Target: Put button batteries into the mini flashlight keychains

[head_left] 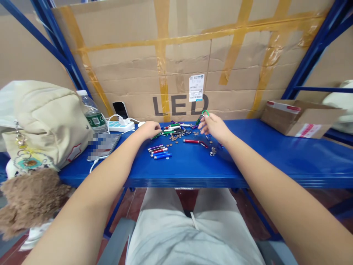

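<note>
My left hand (149, 129) rests on the blue shelf (248, 162), fingers curled onto a green mini flashlight (156, 136) at the edge of a pile of small coloured keychain flashlights (176, 129). My right hand (213, 125) is raised just above the shelf, pinching a green flashlight with a green carabiner (202, 116). Between the hands lie small brown button cells (176, 137) and a red flashlight (192, 141). A row of purple, red and blue flashlights (160, 151) lies nearer to me. Loose metal clips (213, 151) sit by my right wrist.
A cream bag (44, 121) with a plush charm (30, 202) fills the left end, beside a water bottle (92, 112), a phone (103, 145), a white power strip (121, 126) and a standing phone (120, 109). A cardboard box (299, 117) sits at the right. A cardboard sheet marked LED backs the shelf.
</note>
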Action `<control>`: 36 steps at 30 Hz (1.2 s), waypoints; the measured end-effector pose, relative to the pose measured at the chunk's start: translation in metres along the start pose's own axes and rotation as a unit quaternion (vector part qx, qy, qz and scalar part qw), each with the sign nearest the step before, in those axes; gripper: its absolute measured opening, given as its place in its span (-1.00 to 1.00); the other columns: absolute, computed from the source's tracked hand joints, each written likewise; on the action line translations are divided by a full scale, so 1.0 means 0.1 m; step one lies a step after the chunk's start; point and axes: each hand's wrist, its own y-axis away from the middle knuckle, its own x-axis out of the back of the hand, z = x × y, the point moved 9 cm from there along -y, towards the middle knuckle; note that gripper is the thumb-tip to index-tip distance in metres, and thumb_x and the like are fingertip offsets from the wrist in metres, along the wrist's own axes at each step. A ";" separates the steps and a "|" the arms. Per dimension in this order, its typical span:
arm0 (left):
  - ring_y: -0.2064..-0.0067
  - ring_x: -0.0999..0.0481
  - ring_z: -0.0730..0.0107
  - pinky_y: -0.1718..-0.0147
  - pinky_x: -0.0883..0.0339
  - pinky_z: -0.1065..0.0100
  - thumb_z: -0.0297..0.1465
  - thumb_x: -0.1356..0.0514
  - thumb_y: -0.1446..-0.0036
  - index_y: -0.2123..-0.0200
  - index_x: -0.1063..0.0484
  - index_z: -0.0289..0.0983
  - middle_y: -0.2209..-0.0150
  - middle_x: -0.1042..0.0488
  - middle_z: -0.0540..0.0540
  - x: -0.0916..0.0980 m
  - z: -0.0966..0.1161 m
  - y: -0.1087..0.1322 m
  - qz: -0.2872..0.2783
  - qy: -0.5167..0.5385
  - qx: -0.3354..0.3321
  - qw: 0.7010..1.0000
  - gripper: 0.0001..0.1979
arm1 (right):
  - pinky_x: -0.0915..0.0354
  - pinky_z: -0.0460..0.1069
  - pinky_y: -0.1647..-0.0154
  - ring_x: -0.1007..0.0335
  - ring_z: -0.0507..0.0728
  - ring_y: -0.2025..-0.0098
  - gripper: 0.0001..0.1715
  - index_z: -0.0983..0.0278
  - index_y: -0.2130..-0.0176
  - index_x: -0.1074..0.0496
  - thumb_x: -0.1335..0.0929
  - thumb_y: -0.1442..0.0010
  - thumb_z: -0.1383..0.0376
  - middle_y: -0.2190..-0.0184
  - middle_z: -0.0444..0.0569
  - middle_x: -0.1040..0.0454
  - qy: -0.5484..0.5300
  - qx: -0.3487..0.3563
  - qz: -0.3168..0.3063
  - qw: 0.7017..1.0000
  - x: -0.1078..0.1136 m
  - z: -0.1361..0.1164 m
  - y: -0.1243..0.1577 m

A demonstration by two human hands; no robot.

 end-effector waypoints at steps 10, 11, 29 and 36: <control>-0.13 -0.43 0.13 -0.12 -0.26 0.25 -0.40 -0.04 -0.22 -0.10 -0.44 -0.26 -0.12 -0.46 -0.20 -0.14 -0.40 -0.08 -0.039 -0.199 0.032 0.979 -0.60 | -0.27 -0.08 0.40 -0.41 0.02 0.45 -0.66 0.29 0.29 -0.40 -0.15 -0.39 0.22 0.31 0.01 -0.56 0.182 0.070 0.050 0.979 0.12 0.14 -0.22; -0.14 -0.43 0.13 -0.12 -0.26 0.24 -0.38 -0.05 -0.22 -0.11 -0.42 -0.25 -0.12 -0.46 -0.19 -0.17 -0.42 -0.09 -0.045 -0.203 0.032 0.978 -0.59 | -0.28 -0.06 0.34 -0.43 0.05 0.41 -0.65 0.28 0.31 -0.42 -0.16 -0.39 0.23 0.32 0.02 -0.57 0.244 0.091 0.044 0.965 0.08 0.12 -0.23; 0.00 -0.49 0.10 0.03 -0.31 0.24 -0.33 -0.07 -0.20 0.04 -0.54 -0.24 0.03 -0.55 -0.20 -0.30 -0.38 -0.17 -0.065 -0.223 -0.014 0.973 -0.66 | -0.19 0.07 0.16 -0.42 0.29 0.05 -0.61 0.27 0.16 -0.56 -0.18 -0.36 0.26 0.12 0.14 -0.56 0.634 0.209 -0.064 0.742 -0.57 -0.14 0.05; 0.07 -0.53 0.18 0.09 -0.34 0.31 -0.37 -0.09 -0.17 0.10 -0.54 -0.27 0.08 -0.58 -0.16 -0.18 -0.32 -0.13 -0.037 -0.186 -0.007 0.982 -0.69 | -0.27 0.06 0.18 -0.46 0.28 0.05 -0.63 0.31 0.11 -0.54 -0.19 -0.29 0.38 0.07 0.15 -0.54 0.612 0.203 -0.062 0.762 -0.61 -0.17 0.08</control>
